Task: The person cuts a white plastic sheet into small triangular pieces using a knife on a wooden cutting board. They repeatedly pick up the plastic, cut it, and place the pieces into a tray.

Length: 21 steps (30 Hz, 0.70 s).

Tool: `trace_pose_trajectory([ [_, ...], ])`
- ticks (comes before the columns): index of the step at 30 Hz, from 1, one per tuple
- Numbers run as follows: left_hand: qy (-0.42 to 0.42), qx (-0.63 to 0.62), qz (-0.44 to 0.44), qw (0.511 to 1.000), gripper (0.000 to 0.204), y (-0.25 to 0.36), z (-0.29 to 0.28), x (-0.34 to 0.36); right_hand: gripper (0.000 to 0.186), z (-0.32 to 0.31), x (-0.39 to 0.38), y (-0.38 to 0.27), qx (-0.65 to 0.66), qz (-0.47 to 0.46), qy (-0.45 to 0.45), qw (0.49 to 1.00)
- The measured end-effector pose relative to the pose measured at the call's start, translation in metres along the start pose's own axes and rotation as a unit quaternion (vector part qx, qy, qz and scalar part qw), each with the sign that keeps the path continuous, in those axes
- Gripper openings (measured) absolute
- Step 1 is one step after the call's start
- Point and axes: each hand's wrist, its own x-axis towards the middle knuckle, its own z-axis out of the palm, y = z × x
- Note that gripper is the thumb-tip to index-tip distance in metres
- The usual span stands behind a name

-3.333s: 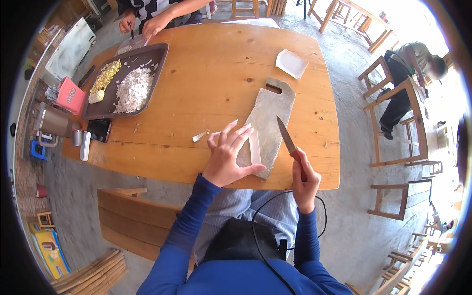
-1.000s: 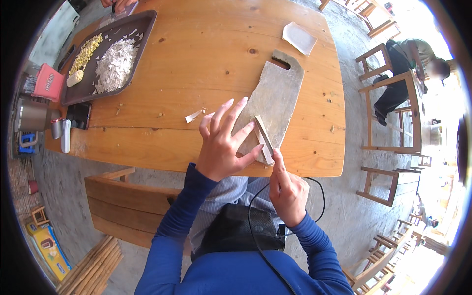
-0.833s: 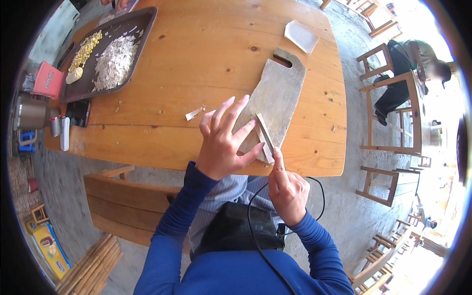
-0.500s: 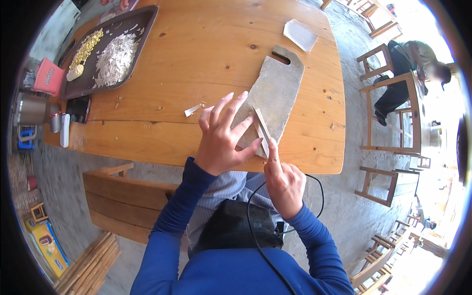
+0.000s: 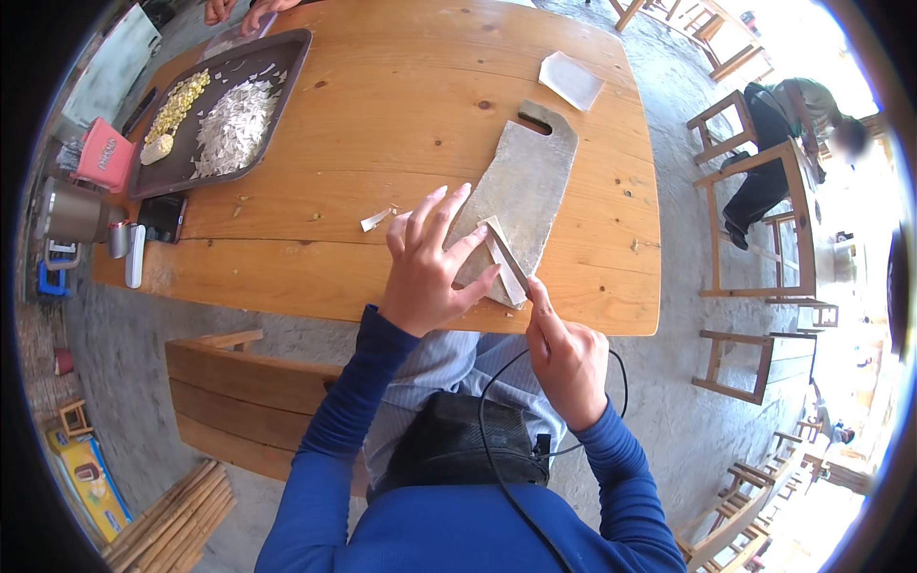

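On the grey cutting board (image 5: 535,177), which has a handle slot at its far end, lies a thin white strip (image 5: 503,271) near the close edge. My left hand (image 5: 427,272) pins that strip with index fingertip and thumb, its other fingers spread above the board and table. My right hand (image 5: 570,365) is closed round a knife (image 5: 511,252), index finger stretched along it. The narrow blade lies slantwise along the strip's right side; the handle is hidden in my grip. A small white scrap (image 5: 375,221) rests on the table left of the board.
A dark tray (image 5: 291,72) at far left holds white flakes (image 5: 236,129) and yellow pieces (image 5: 179,110). Another person's hands (image 5: 250,13) are beyond it. A white square sheet (image 5: 571,80) lies beyond the board. A phone (image 5: 164,218) and pink container (image 5: 103,156) sit at left.
My right hand and the knife have shifted slightly right and toward me. More of the white strip shows beside the blade. My left hand stays almost in place.
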Motion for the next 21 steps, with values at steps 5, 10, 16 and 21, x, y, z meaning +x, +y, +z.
trace_pose_trajectory([
  [5, -0.006, -0.002, -0.001, 1.0, 0.04, 0.001, -0.001, 0.0, 0.059, -0.003, -0.01, 0.0, -0.011, 0.008, -0.008, 1.0],
  [10, -0.011, -0.005, -0.004, 1.0, 0.04, 0.001, -0.001, 0.0, 0.063, 0.001, -0.015, 0.001, -0.008, 0.006, -0.003, 1.0],
  [16, -0.021, -0.006, -0.004, 1.0, 0.043, 0.001, -0.002, 0.0, 0.067, 0.016, -0.023, 0.004, -0.029, 0.008, -0.004, 1.0],
  [21, -0.031, -0.012, -0.001, 0.999, 0.048, 0.001, -0.005, 0.001, 0.069, 0.019, -0.022, 0.003, -0.039, 0.002, -0.004, 0.999],
])
